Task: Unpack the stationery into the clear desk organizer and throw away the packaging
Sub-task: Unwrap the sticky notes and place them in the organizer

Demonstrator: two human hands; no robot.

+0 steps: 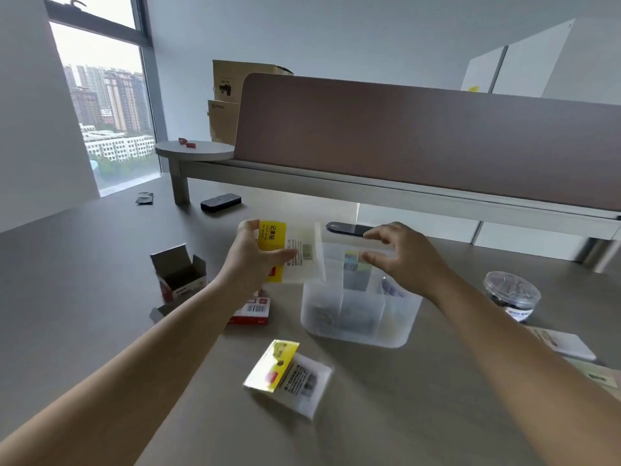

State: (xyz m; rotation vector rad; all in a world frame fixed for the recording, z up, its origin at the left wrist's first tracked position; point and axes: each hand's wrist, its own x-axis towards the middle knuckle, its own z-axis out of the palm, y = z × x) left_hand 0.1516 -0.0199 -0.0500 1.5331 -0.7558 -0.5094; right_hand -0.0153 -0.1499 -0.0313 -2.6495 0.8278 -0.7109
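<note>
Left hand (250,255) gripping a yellow-headed clear packet (295,252) above the clear organizer (359,311). Right hand (401,253) hovering over coloured sticky notes (356,260), fingers loosely spread. Second packet (289,376) lying on desk (100,264).

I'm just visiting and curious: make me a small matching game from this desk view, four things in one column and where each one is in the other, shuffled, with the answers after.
Things:
1. clear packet with yellow label
2. open cardboard box
3. round tub of clips
4. black phone

Places:
A. on the desk, right of the clear organizer
B. held in the left hand
C. lying flat on the desk, behind the organizer
D. on the desk, left of the left forearm

Pairs: 1-B, 2-D, 3-A, 4-C
</note>
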